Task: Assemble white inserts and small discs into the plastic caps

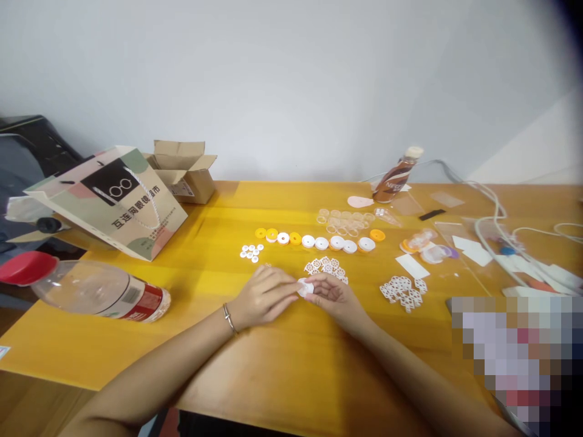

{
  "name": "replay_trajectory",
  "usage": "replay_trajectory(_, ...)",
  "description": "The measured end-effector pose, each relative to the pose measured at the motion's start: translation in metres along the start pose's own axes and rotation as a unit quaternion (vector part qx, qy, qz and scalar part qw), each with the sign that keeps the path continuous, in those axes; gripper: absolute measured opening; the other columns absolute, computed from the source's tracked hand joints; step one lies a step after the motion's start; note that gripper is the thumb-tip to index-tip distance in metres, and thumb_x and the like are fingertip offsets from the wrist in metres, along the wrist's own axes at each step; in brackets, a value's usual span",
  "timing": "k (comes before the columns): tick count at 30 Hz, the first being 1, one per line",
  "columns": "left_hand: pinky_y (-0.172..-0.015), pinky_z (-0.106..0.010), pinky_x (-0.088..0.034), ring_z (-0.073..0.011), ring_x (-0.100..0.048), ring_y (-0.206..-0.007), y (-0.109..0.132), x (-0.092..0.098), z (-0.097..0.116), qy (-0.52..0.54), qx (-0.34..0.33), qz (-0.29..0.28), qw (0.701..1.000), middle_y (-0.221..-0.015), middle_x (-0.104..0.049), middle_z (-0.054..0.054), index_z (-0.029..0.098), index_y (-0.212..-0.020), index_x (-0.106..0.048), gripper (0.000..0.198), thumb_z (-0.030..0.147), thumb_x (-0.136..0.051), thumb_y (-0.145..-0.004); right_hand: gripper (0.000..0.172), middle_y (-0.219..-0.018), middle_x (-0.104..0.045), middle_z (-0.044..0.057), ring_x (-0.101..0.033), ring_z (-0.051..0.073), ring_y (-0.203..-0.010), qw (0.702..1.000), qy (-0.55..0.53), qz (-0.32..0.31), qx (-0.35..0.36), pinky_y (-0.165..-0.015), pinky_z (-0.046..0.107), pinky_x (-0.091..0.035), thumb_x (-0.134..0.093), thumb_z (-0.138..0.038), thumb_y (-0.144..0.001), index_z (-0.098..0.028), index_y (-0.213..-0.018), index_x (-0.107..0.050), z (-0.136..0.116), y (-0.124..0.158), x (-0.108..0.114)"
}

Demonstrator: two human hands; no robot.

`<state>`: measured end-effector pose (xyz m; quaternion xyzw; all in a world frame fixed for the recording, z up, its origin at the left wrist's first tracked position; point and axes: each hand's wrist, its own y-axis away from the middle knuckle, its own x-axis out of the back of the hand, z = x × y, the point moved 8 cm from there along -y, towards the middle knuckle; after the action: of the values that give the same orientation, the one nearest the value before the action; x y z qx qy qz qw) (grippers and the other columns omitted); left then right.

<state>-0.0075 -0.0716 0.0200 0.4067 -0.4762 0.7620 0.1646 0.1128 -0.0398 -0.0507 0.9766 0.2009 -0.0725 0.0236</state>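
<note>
A small white round plastic piece [305,289] is pinched between the fingertips of my right hand [336,300]. From the other side, my left hand [264,296], with a bracelet at its wrist, has its fingers pressed together against the same piece. Just beyond my hands lie white openwork plastic pieces [325,264], partly hidden by my right hand. Farther back runs a row of white and yellow discs [321,243]. To the left of that row is a cluster of small white round pieces [250,250].
Clear rings [346,221] lie behind the discs, near a brown drink bottle [394,177]. More openwork pieces [403,292] are at right, with white cables [494,224] beyond. At left are a large plastic bottle [104,291], a paper bag [132,206] and a cardboard box [195,176].
</note>
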Motion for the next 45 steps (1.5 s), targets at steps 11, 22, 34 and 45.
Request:
replay_trajectory(11,-0.076,-0.028,-0.040,-0.0132,-0.052,-0.081,0.009,-0.003,-0.059,-0.025,0.119,-0.171,0.978,-0.083,-0.058,-0.002,0.019,-0.088,-0.059,0.017,0.027,-0.045,-0.083,0.022,-0.080,-0.054,0.000,-0.053,0.011,-0.075,0.999,0.024,0.025,0.014,-0.072,0.026,-0.043,-0.064,-0.029,-0.067,-0.022,-0.082,-0.050,0.001,-0.002,0.004)
replay_trajectory(22,-0.073,-0.026,-0.039,-0.0127,-0.051,-0.075,0.015,-0.020,-0.056,-0.086,0.125,-0.184,0.971,-0.077,-0.056,-0.002,0.018,-0.081,-0.059,0.018,0.023,-0.041,-0.085,0.023,-0.078,-0.055,0.000,-0.053,0.011,-0.074,0.999,0.046,0.010,-0.007,-0.073,0.028,-0.043,-0.064,-0.028,-0.067,-0.021,-0.086,-0.051,0.007,-0.002,0.003)
replay_trajectory(34,-0.066,-0.029,-0.037,-0.0153,-0.050,-0.071,0.016,-0.027,-0.043,-0.209,0.025,-0.204,0.956,-0.073,-0.054,-0.004,0.013,-0.079,-0.055,0.019,0.020,-0.038,-0.085,0.027,-0.086,-0.059,0.002,-0.056,0.014,-0.082,0.999,0.047,-0.003,-0.016,-0.081,0.032,-0.043,-0.063,-0.027,-0.069,-0.022,-0.094,-0.054,0.004,-0.001,0.001)
replay_trajectory(45,-0.067,-0.024,-0.044,-0.0107,-0.056,-0.070,0.011,-0.010,-0.043,-0.009,0.141,-0.088,0.986,-0.078,-0.063,-0.002,0.019,-0.091,-0.059,0.018,0.025,-0.045,-0.083,0.021,-0.079,-0.051,0.000,-0.050,0.012,-0.071,0.999,0.043,0.000,0.008,-0.065,0.025,-0.043,-0.056,-0.027,-0.073,-0.022,-0.092,-0.052,-0.003,0.001,0.003)
